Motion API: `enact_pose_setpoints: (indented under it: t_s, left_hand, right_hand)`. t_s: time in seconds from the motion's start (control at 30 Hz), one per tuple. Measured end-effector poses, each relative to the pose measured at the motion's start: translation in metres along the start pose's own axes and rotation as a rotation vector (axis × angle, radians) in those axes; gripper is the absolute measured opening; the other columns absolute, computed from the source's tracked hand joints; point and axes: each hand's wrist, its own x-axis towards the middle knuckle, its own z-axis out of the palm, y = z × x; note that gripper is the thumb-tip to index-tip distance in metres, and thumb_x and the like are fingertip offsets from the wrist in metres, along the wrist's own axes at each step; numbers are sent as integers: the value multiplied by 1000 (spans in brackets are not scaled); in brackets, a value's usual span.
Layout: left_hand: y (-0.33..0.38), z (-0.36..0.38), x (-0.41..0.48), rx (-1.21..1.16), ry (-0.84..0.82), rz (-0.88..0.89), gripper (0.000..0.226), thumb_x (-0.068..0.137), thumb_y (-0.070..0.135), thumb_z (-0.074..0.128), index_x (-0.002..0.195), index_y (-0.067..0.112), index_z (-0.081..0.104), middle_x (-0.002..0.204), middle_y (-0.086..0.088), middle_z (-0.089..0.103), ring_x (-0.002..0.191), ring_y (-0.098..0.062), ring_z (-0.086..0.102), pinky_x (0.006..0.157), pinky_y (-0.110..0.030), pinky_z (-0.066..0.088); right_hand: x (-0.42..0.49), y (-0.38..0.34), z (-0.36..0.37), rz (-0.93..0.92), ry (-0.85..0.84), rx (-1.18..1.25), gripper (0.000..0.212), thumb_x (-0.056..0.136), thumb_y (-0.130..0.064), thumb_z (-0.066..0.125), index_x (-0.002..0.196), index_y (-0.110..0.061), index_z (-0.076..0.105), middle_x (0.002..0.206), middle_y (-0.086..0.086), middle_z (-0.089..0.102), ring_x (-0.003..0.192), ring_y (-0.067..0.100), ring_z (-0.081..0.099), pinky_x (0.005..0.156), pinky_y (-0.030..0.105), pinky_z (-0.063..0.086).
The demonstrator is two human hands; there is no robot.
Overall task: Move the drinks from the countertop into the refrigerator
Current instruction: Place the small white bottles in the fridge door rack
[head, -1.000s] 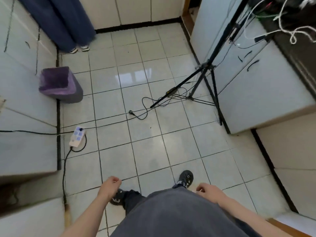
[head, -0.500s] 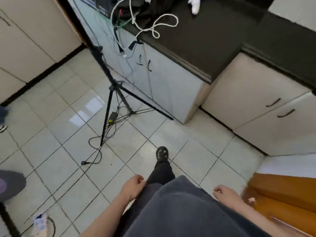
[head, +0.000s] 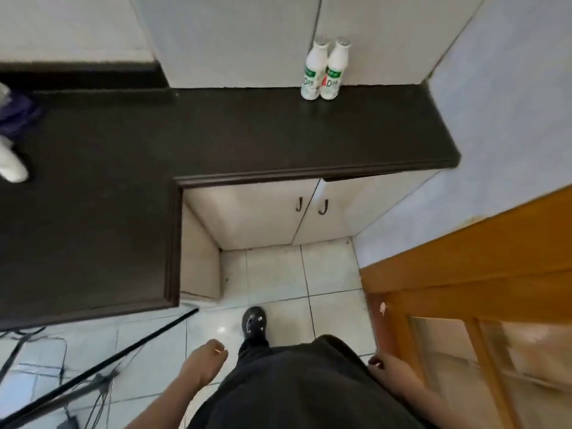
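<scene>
Now, drink bottles [head: 313, 72] ahead.
Step closer; your left hand [head: 205, 359] and right hand [head: 388, 368] hang loosely curled, empty; grip each bottle round its body.

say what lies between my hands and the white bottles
From left hand and right hand, the head view shows pale floor tiles, a black shoe, white cabinet doors, then bare black countertop before the two white green-labelled bottles.
</scene>
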Motion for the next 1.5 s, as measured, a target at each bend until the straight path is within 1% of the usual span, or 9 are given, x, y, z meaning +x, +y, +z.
enact_pose_setpoints:
  t_s: [0.27,0.47,0.6,0.7,0.9,1.0,1.13,1.23,1.5]
  left_hand:
    - [122,-71,66,107,-2,82,31,96,34,47,120,18,56,125,-4,60,111,-22,56,88,-24,40]
    - [206,-80,72,-73,-18,57,33,96,28,49,124,11,53,124,-9,59,111,-24,56,94,-28,43]
    - [270,-99,60,-279,73,127,13,94,28,52,102,20,58,93,-1,67,79,-17,64,80,-29,50]
    - [325,-132,52,-325,109,271,5,95,27,53,92,28,58,85,3,66,66,-9,59,65,-22,49]
    - [422,-215,45,-502,723,493,18,92,22,58,109,26,59,93,12,63,82,3,57,71,-8,42]
    - [463,-257,54,-461,918,585,32,92,23,56,124,18,54,114,8,54,96,-3,55,85,-20,45]
    - [504,-295,73,-323,1015,653,44,93,22,56,135,13,47,140,-3,45,128,-17,41,105,-21,27]
    - [516,-308,88,-280,970,648,45,94,19,53,138,11,45,149,-5,38,137,-21,34,111,-33,31]
    - [521,-314,104,-282,996,625,44,90,19,58,133,15,48,130,-4,49,114,-19,52,87,-28,44]
  right_hand:
    - [48,-14,-56,30,12,105,23,93,-32,48,108,-21,62,109,-4,65,94,8,60,87,24,49]
    - [114,-6,-159,-98,-1,-27,26,93,-37,46,114,-28,59,118,-6,64,110,12,54,99,27,39]
    - [141,-31,-250,-336,135,51,19,94,-33,51,110,-32,60,108,-14,62,94,-1,56,73,7,37]
    - [145,-60,-319,-511,234,256,15,94,-31,54,102,-44,54,97,-24,58,93,-9,55,69,6,42]
    - [154,-131,-426,-753,396,389,20,94,-22,55,112,-30,60,104,-19,60,93,-9,54,71,6,39]
    - [159,-175,-466,-822,541,345,27,93,-20,55,120,-23,57,114,-10,60,99,-2,54,81,12,41]
    - [171,-224,-507,-917,692,255,42,93,-23,54,134,-19,45,130,-4,52,118,11,50,96,29,43]
    - [184,-246,-518,-957,691,261,48,93,-24,54,139,-16,40,139,0,47,126,15,46,102,34,41]
    - [214,-265,-511,-1080,671,300,44,88,-25,61,130,-18,49,129,-2,56,118,13,52,96,28,45]
